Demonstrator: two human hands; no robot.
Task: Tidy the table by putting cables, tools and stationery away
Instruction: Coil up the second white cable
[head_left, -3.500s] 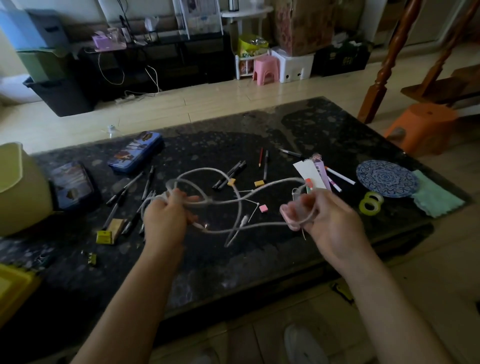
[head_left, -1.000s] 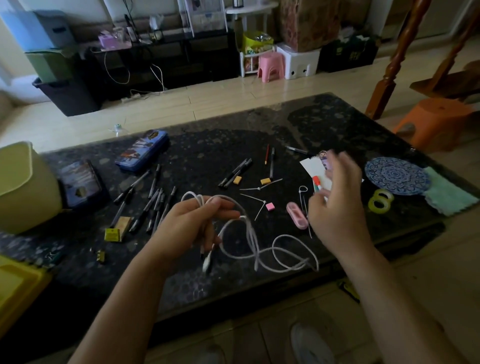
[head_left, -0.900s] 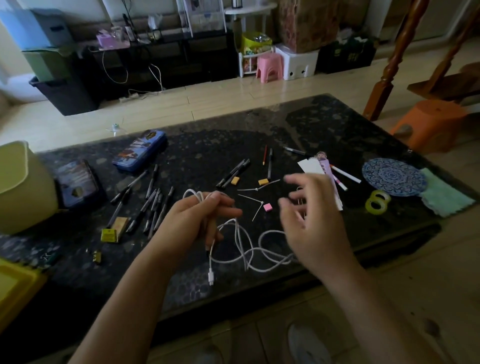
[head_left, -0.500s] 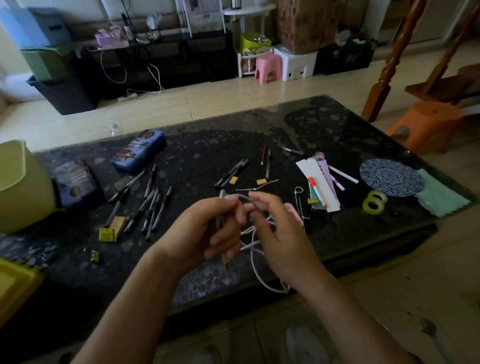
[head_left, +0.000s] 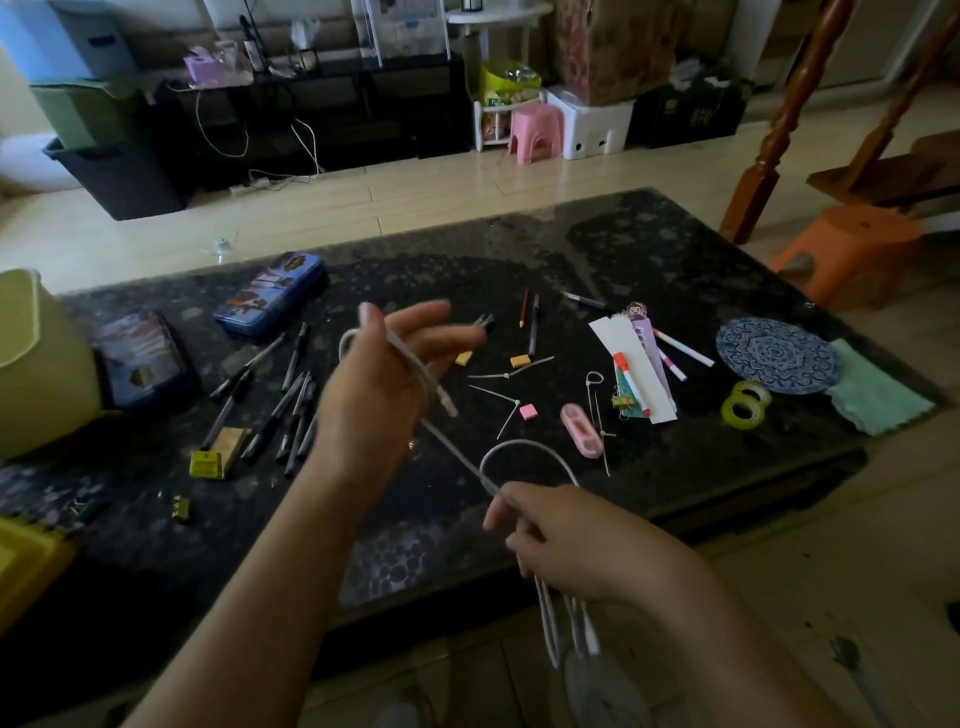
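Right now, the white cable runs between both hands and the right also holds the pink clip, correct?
No: the head view shows the pink clip lying on the table. The white cable does run between left hand and right hand.

Pale wood floor (head_left: 415, 200), pink stool (head_left: 535, 130), perhaps a stair post (head_left: 779, 130)

The right hand (head_left: 576, 545) hides part of the cable (head_left: 460, 454).
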